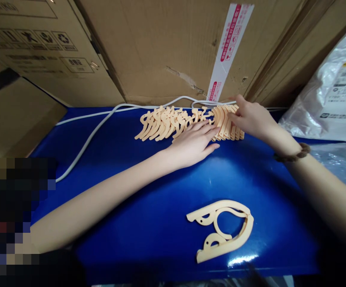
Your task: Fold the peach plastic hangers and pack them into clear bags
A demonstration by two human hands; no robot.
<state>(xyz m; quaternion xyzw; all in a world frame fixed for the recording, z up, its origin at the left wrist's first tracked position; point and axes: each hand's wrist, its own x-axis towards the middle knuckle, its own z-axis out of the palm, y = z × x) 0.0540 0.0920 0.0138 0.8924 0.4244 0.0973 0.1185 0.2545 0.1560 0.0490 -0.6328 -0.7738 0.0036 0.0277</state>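
A row of cream plastic folding hanger pieces (161, 123) lies packed together along the back of the blue table. My left hand (192, 145) rests over the middle of this row, palm down, with its fingers stretched out and the thumb apart. At the row's right end is my right hand (252, 117), its thumb and forefinger apart over the tightly lined-up pieces (226, 123). Whether its fingertips touch them I cannot tell. Nearer to me, one folding hanger (249, 227) lies by itself, bent at its joint, touched by neither hand.
Cardboard boxes (161, 52) stand like a wall behind the blue table (149, 215). A white cable (92, 139) runs along the back and curves down on the left. On the right sits a clear plastic bag (325, 87) with printed labels. Another carton (20, 115) borders the left side.
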